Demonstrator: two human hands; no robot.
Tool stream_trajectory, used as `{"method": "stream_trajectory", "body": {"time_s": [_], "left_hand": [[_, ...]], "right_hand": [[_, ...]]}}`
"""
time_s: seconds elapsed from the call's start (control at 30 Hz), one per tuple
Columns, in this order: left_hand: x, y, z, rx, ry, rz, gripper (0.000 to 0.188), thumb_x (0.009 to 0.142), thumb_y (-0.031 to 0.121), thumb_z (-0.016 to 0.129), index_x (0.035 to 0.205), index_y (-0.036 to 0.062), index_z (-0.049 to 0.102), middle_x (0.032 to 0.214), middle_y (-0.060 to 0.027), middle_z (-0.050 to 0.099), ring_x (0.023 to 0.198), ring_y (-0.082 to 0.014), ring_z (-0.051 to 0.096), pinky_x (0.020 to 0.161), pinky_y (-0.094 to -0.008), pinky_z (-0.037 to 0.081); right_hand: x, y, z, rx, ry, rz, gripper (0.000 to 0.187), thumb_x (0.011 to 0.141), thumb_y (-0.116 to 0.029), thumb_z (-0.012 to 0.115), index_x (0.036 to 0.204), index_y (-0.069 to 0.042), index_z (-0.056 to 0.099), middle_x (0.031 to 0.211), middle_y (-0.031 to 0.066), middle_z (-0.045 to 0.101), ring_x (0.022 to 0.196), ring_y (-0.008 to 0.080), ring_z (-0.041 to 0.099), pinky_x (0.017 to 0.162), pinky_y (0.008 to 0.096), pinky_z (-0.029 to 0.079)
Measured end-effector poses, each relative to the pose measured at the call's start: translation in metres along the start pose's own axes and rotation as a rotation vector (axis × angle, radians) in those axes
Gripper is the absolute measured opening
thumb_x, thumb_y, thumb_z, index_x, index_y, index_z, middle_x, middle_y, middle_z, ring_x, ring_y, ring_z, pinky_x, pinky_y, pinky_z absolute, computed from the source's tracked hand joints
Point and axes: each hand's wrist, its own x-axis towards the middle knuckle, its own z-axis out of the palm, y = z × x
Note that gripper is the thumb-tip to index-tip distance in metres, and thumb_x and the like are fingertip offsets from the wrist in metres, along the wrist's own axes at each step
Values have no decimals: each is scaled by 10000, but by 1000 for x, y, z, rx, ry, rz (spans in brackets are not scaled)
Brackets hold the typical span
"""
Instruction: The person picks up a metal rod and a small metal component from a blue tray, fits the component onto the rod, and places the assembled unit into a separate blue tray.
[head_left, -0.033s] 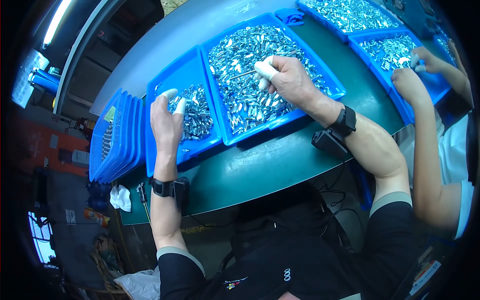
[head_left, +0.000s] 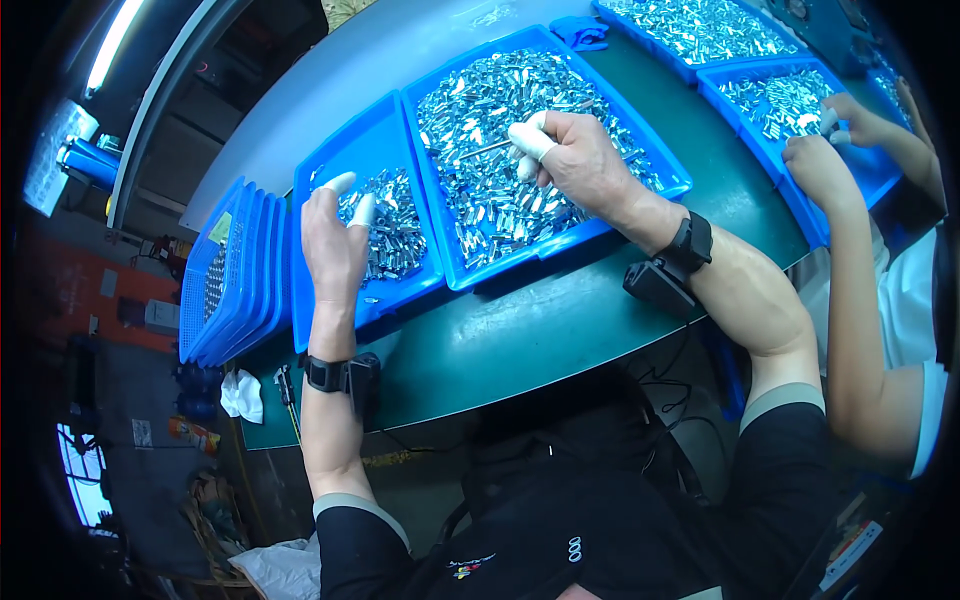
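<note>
Hands worked over two shallow blue plastic trays on a dark green table (head_left: 560,320). The right hand (head_left: 580,160), fingertips capped in white cots, pinched a thin metal rod (head_left: 487,150) above the larger tray (head_left: 560,240) — heaped with small shiny metal parts (head_left: 490,110). The left hand (head_left: 335,245) rested spread and empty over the smaller tray (head_left: 330,310), touching its thinner pile (head_left: 395,235). Empty blue trays (head_left: 225,275) stood stacked at left — a co-worker's hands (head_left: 825,150) sorted nearby.
</note>
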Motion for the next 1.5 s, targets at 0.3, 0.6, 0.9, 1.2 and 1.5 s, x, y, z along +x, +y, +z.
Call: {"method": "stream_trajectory", "body": {"time_s": [0.3,0.6,0.9,1.2,1.5], "left_hand": [[-2,67,64,85,-425,375,190,822,116,730,992,48,681,929,-143,629,969,-346,619,832,-454,509],[-1,68,59,78,-456,393,114,841,64,704,923,15,641,896,-144,623,874,-344,619,771,-427,501],[-9,45,48,-831,-374,-221,209,944,61,678,1147,39,631,977,-54,698,846,-126,657,766,-263,515],[-13,32,53,-1291,-189,-477,201,985,125,656,1152,47,575,1091,-161,698,941,-194,690,825,-284,550],[-17,44,52,-1141,-247,-354,265,952,113,709,1165,19,582,1050,-148,715,927,-194,708,805,-277,553]], "right_hand": [[1,3,0,28,3,-5,336,1018,-313,628,845,-34,695,721,5,663,614,45,583,579,214,461],[2,5,-6,31,17,8,330,1016,-308,626,871,-24,709,746,19,681,606,52,597,556,211,465],[3,-2,-2,94,-5,52,302,1025,-305,609,908,-47,713,765,9,692,626,35,589,545,181,438],[-1,-1,1,12,-85,-17,287,1017,-288,622,874,-47,684,730,2,670,620,48,585,578,199,454],[-3,-1,5,-38,-145,-29,236,1007,-246,651,908,-36,692,768,0,678,651,44,590,594,207,467]]}}
